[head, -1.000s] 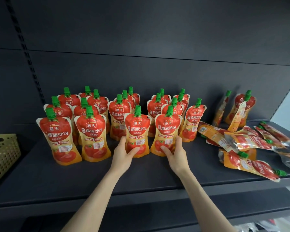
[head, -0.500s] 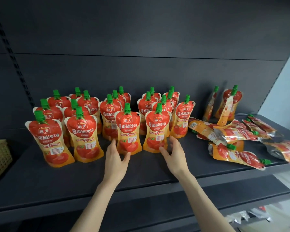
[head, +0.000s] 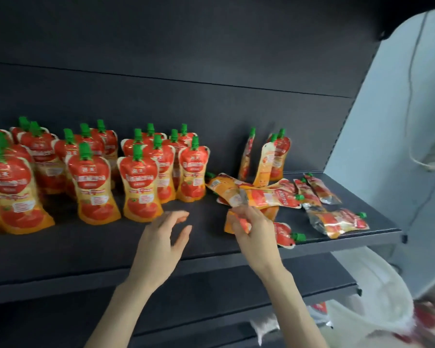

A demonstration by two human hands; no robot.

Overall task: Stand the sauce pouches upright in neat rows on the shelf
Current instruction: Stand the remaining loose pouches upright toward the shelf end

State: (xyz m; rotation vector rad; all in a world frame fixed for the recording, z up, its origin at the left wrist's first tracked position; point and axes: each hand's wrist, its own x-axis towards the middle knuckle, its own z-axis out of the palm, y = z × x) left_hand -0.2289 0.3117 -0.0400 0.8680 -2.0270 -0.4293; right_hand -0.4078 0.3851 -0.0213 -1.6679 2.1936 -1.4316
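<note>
1. We see rows of standing red and orange sauce pouches [head: 141, 184] with green caps; each carries a small yellow badge with two red Chinese characters near the top, too blurred for us to read here
2. Below the badge runs a line of larger white Chinese characters on the red field, also smeared beyond reading
3. The lying pouches [head: 274, 197] at right show label panels whose print we cannot make out
</note>
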